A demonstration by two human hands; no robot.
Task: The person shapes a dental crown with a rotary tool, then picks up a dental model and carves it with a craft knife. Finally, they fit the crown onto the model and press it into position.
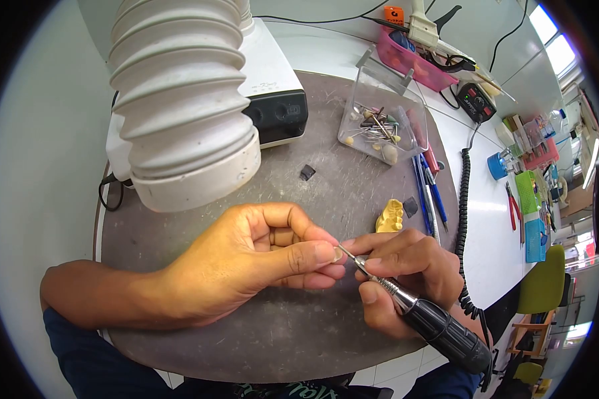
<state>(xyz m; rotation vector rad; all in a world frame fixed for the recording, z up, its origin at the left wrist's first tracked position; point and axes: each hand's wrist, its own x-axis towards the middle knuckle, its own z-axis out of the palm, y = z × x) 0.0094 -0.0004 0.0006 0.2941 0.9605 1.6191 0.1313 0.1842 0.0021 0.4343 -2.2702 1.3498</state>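
My right hand (pixel 412 269) is wrapped round a black and silver rotary handpiece (pixel 442 329), whose thin shank points up and left. At the tip of that shank, my left hand (pixel 273 256) pinches a small pale piece (pixel 337 255) between thumb and fingertips. The piece is mostly hidden by the fingers. Just beyond my right hand, a yellow dental model (pixel 390 217) sits on the grey mat (pixel 259 352), with a dark square scrap (pixel 410 207) beside it. Another dark scrap (pixel 307 173) lies farther left on the mat.
A white ribbed hose (pixel 180 93) hangs at the upper left before a white and black machine (pixel 276 116). Behind my hands stand a clear box of burs (pixel 379 130), blue pens (pixel 432 193) and a pink basket (pixel 419 63). A coiled black cable (pixel 464 233) runs down the right.
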